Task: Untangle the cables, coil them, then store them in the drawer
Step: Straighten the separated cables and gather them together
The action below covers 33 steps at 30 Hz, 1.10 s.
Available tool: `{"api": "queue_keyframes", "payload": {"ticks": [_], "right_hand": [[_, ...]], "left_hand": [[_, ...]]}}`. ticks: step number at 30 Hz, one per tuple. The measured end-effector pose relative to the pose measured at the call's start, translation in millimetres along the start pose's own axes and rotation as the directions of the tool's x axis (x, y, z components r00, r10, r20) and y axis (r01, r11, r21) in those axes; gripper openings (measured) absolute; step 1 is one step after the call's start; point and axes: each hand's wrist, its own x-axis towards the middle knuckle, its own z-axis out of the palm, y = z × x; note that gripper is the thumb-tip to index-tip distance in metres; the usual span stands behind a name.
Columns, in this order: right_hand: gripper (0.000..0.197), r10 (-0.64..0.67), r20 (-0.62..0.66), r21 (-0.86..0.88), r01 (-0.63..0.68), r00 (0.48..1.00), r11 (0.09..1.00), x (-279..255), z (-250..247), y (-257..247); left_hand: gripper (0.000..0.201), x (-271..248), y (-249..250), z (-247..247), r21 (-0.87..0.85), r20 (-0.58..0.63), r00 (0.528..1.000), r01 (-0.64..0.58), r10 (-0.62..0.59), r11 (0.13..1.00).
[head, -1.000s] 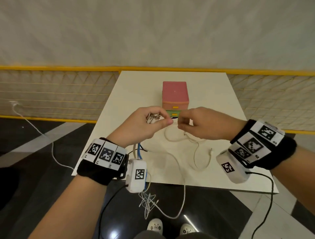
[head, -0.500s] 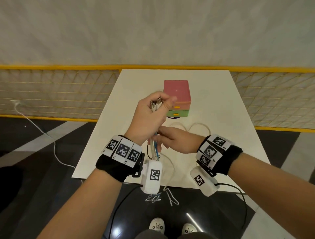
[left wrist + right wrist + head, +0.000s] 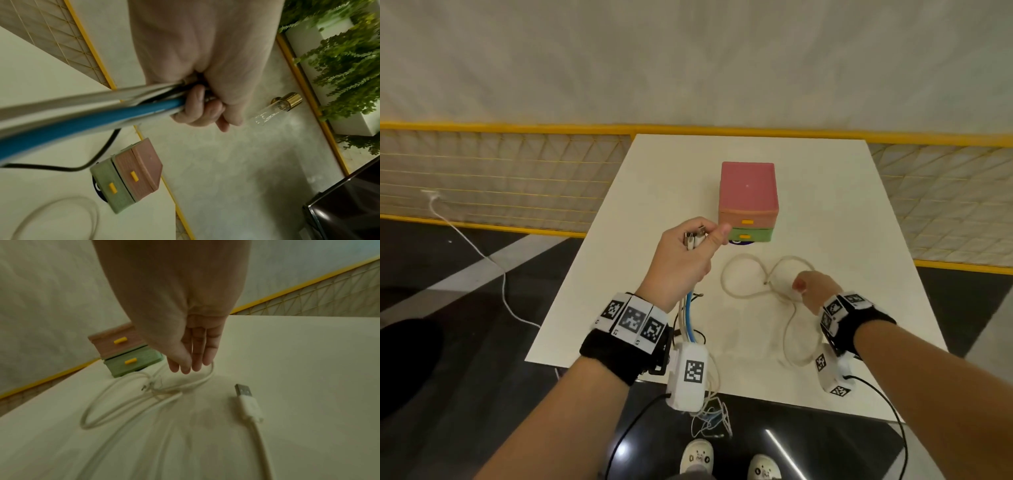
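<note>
My left hand [image 3: 685,260] is raised over the white table [image 3: 654,192] and grips a bundle of cables [image 3: 688,311], white, blue and black, with their plugs [image 3: 695,236] sticking up from the fist. In the left wrist view the blue cable [image 3: 82,123] runs out of the curled fingers [image 3: 201,105]. My right hand [image 3: 811,287] hovers open, fingers [image 3: 191,356] pointing down just above a loose white cable [image 3: 123,402] looped on the table. Its USB plug [image 3: 244,392] lies free nearby. The pink and green drawer box [image 3: 748,202] stands behind, both drawers shut.
The bundle's lower ends [image 3: 709,418] dangle over the table's front edge above my shoes [image 3: 698,459]. A yellow-railed mesh fence [image 3: 517,126] runs behind the table. Another white cable [image 3: 482,253] trails across the dark floor at the left.
My right hand has left the cables under my left hand and swung right, above the loose white cable. My left hand still holds the bundle raised.
</note>
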Motion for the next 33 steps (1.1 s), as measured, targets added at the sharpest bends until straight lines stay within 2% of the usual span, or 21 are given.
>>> {"api": "queue_keyframes", "payload": {"ticks": [3,9,13,15,17,19,22,25,27,30,33], "right_hand": [[0.032,-0.009,0.085,-0.058,0.014,0.996,0.998,4.1,5.9,-4.4],[0.031,-0.027,0.038,-0.095,0.031,0.999,0.995,4.5,18.5,-2.7],[0.026,-0.104,0.054,-0.073,0.108,0.993,0.991,3.3,18.1,3.9],[0.023,-0.177,0.022,0.006,0.177,0.984,0.984,0.8,14.4,6.5],[0.022,-0.265,-0.093,0.095,0.274,0.96,0.957,-4.7,0.4,4.3],[0.022,-0.376,-0.255,0.146,0.42,0.891,0.896,-14.0,-22.3,-2.0],[0.019,-0.541,-0.434,0.125,0.643,0.72,0.756,-37.4,-60.8,-17.2],[0.018,-0.706,-0.49,-0.042,0.794,0.512,0.606,-70.4,-87.9,-35.8],[0.023,-0.801,-0.433,-0.195,0.825,0.413,0.531,-90.4,-95.4,-46.6],[0.023,-0.893,-0.281,-0.379,0.814,0.353,0.441,-104.1,-89.2,-53.0],[0.019,-0.919,-0.147,-0.447,0.804,0.367,0.392,-105.5,-72.1,-50.7]], "left_hand": [[0.025,5.7,-1.3,5.0,-0.012,-0.006,1.0,0.006,-0.006,1.0],[0.024,13.1,-4.3,12.2,-0.022,-0.02,1.0,0.009,-0.01,1.0],[0.024,14.8,-5.0,16.7,-0.009,0.001,1.0,0.006,-0.006,1.0],[0.024,15.1,-5.7,17.1,-0.006,0.01,1.0,0.007,-0.007,1.0],[0.022,16.3,-7.6,15.7,-0.005,0.014,1.0,0.014,-0.014,1.0],[0.02,17.4,-8.8,16.3,0.002,0.007,0.999,0.034,-0.034,0.999],[0.013,19.9,-9.3,24.2,0.022,0.021,0.996,0.085,-0.085,0.996],[0.022,24.9,-11.3,35.7,0.057,0.025,0.98,0.197,-0.199,0.979],[0.036,28.2,-10.9,43.3,0.066,0.047,0.963,0.262,-0.265,0.963],[0.04,27.7,-1.2,53.0,-0.011,0.113,0.951,0.291,-0.288,0.957],[0.034,28.4,10.1,56.8,-0.157,0.133,0.963,0.255,-0.235,0.954]]}}
